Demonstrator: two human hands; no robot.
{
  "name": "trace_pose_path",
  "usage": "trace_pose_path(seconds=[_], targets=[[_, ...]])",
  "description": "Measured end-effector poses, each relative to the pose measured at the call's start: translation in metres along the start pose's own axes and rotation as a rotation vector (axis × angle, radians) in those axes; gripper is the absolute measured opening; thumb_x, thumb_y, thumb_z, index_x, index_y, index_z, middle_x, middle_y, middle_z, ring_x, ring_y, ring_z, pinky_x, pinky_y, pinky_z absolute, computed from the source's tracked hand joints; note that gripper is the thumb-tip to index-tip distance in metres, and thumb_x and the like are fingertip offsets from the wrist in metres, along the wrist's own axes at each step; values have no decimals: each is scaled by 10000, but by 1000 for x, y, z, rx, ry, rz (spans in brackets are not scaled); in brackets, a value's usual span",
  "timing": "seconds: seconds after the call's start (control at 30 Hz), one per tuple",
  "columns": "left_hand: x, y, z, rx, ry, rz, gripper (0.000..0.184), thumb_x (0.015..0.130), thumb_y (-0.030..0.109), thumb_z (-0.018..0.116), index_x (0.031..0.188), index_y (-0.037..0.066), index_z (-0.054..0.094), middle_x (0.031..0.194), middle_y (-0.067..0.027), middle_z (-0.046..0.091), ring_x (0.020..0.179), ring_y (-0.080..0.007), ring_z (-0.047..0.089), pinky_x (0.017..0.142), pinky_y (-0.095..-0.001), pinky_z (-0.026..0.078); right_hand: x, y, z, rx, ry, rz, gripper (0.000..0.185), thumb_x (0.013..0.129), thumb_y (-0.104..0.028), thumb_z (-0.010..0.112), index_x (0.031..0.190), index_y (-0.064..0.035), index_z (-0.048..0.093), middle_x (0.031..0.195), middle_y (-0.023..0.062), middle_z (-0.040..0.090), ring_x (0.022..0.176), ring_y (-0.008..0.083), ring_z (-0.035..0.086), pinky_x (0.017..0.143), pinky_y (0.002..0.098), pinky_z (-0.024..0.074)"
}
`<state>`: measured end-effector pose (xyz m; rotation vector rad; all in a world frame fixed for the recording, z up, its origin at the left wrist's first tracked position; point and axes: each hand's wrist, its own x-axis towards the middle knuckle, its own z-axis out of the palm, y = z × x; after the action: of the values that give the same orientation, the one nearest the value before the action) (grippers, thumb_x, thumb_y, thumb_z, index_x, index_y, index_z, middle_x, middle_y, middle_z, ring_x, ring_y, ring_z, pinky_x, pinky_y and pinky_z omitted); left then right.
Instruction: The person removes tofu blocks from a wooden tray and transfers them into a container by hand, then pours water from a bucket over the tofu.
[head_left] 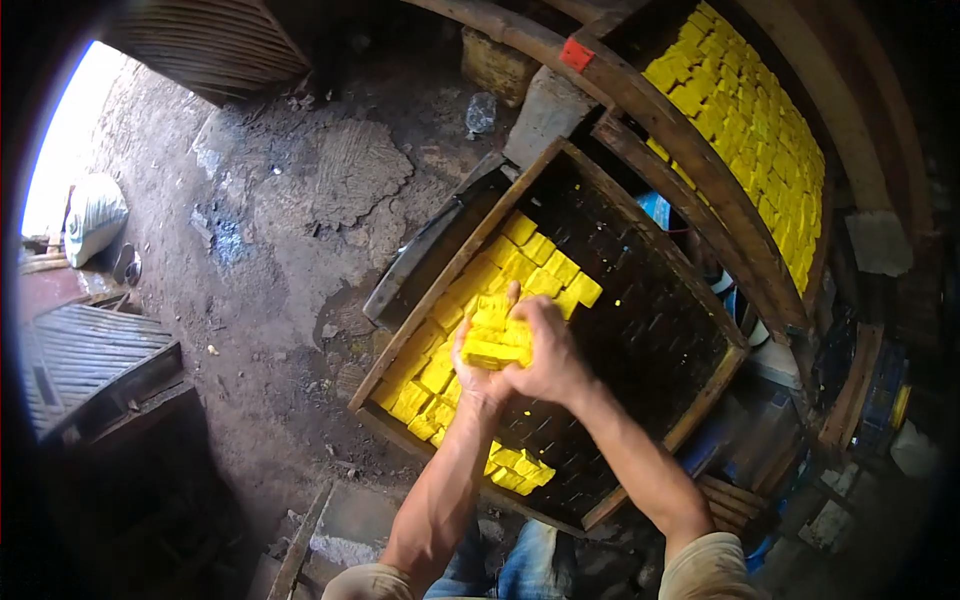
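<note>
Several yellow blocks (497, 340) are stacked between my two hands, above a wooden-framed tray (640, 400). My left hand (474, 372) cups the stack from its left side and below. Curled over the right side of the same stack is my right hand (548, 350), its thumb and fingers against the blocks. Rows of yellow blocks (437, 372) lie along the tray's left side, with a small group (520, 470) near its lower edge. The dark bottom of the tray shows to the right of these rows.
A second frame full of yellow blocks (745, 130) stands at the upper right behind curved wooden beams (690, 150). Rough ground (290, 220) lies to the left, with a white sack (95, 220) and slatted panels. A plastic bottle (481, 114) lies beyond the tray.
</note>
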<state>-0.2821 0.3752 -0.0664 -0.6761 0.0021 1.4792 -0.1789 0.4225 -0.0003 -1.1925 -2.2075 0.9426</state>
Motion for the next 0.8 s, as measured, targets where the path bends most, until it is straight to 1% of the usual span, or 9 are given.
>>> trace_pose_path(seconds=[0.13,0.27,0.33,0.4,0.5,0.53,0.6,0.7,0.8], targets=[[-26,-3,-8,21,141,-2,652,926,466,419,1365,-15,462,1364,-205,521,1219,-392,504,1097,-542,330,-19,15,-26,349,-121,270,597,688,-179,745,1210,20,534,1184,239,567,1144,388,537,1013,439,424],[-49,8,-14,81,134,-21,565,907,492,457,1281,75,533,1271,-183,570,1175,-428,519,980,-605,405,-20,98,-20,-380,425,245,437,899,-139,615,1279,54,520,1371,256,489,1326,422,403,1105,445,338],[-56,9,-7,81,120,-25,510,902,493,472,1243,123,559,1234,-173,585,1160,-439,524,928,-622,435,-31,110,-7,-502,221,238,417,914,-115,583,1287,59,514,1417,246,447,1374,439,326,1126,447,305],[-64,9,2,168,140,-17,477,902,483,473,1240,159,562,1245,-177,575,1156,-457,522,909,-639,440,-32,112,-3,-472,274,159,362,875,-84,628,1214,24,560,1329,217,532,1287,408,450,1052,446,393],[-76,11,10,234,213,-7,430,893,484,482,1191,190,582,1218,-151,557,1131,-415,507,870,-607,433,-18,92,-18,-105,376,315,229,784,30,690,988,-4,591,884,111,656,782,280,656,751,355,534],[-79,13,10,205,179,-29,425,893,480,487,1189,190,579,1230,-151,549,1137,-415,503,868,-607,430,-6,93,-18,195,427,377,252,775,18,700,1005,-10,602,888,125,658,784,260,664,736,334,533],[-84,13,10,198,165,-33,410,895,467,494,1186,189,577,1239,-149,534,1147,-416,496,865,-608,427,15,89,-22,257,365,369,261,760,8,708,1000,-8,605,895,148,653,861,345,653,775,408,526],[-86,11,12,208,175,-18,402,898,459,497,1184,188,577,1236,-150,531,1146,-420,494,861,-601,431,33,99,-12,-375,89,418,357,810,-38,632,1163,-31,581,1279,177,563,1228,328,512,1017,504,393],[-91,18,10,226,201,-8,402,900,456,496,1189,188,579,1229,-151,539,1138,-426,501,861,-597,434,27,96,12,-637,249,293,366,811,-38,605,1174,-36,558,1326,176,503,1279,342,437,1057,549,308]])
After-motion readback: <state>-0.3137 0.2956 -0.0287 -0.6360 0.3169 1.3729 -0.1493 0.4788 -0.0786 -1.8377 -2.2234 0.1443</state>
